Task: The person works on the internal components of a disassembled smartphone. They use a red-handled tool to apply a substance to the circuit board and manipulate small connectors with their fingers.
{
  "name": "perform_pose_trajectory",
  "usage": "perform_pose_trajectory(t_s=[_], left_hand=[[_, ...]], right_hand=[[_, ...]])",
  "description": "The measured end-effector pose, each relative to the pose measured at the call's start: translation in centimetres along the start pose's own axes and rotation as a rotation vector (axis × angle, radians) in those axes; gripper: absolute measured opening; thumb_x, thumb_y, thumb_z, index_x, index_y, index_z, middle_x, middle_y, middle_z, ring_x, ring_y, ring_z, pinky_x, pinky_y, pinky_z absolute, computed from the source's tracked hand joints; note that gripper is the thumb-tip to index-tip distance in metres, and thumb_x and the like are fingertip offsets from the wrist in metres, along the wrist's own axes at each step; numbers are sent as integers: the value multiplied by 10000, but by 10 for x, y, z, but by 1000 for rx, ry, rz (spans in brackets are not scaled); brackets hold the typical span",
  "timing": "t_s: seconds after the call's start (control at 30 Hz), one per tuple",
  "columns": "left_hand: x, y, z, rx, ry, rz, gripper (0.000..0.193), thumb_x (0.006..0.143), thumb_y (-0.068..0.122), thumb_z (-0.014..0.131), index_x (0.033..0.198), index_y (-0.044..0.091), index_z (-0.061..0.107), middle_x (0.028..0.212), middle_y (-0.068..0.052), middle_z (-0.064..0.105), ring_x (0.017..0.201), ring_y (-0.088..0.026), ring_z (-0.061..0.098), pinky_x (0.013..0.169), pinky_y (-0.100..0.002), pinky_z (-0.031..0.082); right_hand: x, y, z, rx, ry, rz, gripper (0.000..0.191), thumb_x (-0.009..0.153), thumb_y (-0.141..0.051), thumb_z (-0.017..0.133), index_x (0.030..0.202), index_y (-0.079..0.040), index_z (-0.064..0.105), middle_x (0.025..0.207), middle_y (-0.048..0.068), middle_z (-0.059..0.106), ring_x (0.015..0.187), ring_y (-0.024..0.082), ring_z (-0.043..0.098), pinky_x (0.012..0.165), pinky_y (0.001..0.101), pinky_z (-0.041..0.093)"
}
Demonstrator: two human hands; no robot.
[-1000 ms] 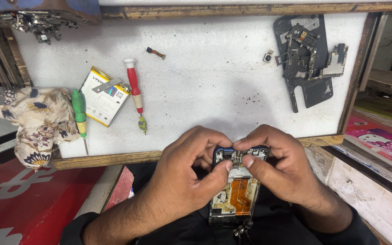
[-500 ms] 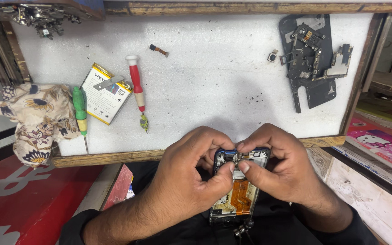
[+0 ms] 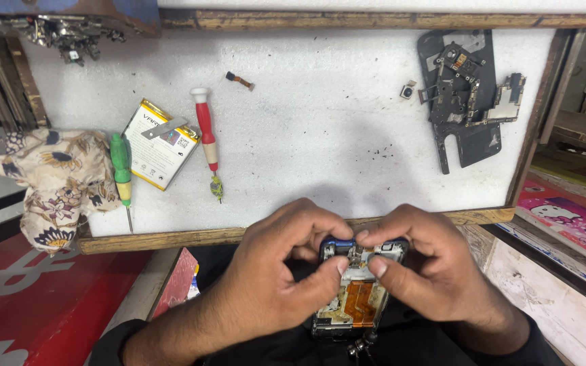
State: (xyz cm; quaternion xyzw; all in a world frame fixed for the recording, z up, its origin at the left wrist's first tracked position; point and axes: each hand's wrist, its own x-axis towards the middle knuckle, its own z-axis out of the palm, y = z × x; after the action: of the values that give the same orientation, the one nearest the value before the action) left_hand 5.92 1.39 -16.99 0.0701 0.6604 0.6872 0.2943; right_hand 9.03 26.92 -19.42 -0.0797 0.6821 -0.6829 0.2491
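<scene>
An opened phone body [image 3: 355, 298] with bare circuit parts and an orange flex cable lies face up in my lap, just below the wooden front edge of the work tray. My left hand [image 3: 274, 278] grips its left side, thumb pressing on the upper inner parts. My right hand [image 3: 428, 271] grips the right side, thumb also on the top section beside the left thumb. Both hands cover the phone's top corners.
The white foam work tray [image 3: 320, 135] carries a red-handled screwdriver [image 3: 206, 139], a green-handled screwdriver [image 3: 121, 166], a flat battery pack [image 3: 159, 152], a small flex part [image 3: 240, 80], a tiny camera module [image 3: 408, 90] and dark phone frame pieces [image 3: 466, 95]. A patterned cloth [image 3: 52, 183] hangs at the left edge.
The view has shifted slightly. Both thumbs have crept a little on the phone's top section; the phone stays in the same grip.
</scene>
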Motion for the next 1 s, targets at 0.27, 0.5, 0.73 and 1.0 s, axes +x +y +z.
perform_pose_trajectory(t_s=[0.27,0.5,0.73,1.0], left_hand=[[-9,12,0,161,-17,399,297,934,62,785,1192,63,638,1037,-105,676,910,-200,725,772,-326,618],[-9,14,-3,182,-85,425,268,989,90,811,1199,57,647,1031,-101,681,874,-166,743,702,-286,632],[-7,20,4,197,-2,402,267,937,77,806,1155,50,656,993,-104,678,851,-163,739,674,-290,614],[1,29,6,196,44,318,274,905,49,763,1148,45,634,975,-88,672,827,-148,717,689,-295,591]], right_hand=[[6,-57,6,-78,0,-193,202,949,-69,707,1146,-60,664,1043,148,807,823,176,832,678,296,669],[19,-78,8,18,-16,-191,83,992,-106,653,1066,-69,656,1041,183,808,855,216,855,682,315,709],[15,-74,3,-67,3,-205,87,964,-106,665,1038,-62,657,1030,159,817,858,208,865,689,317,698],[3,-47,5,-162,145,-129,166,872,-107,803,999,-75,702,932,98,823,827,164,824,689,279,653]])
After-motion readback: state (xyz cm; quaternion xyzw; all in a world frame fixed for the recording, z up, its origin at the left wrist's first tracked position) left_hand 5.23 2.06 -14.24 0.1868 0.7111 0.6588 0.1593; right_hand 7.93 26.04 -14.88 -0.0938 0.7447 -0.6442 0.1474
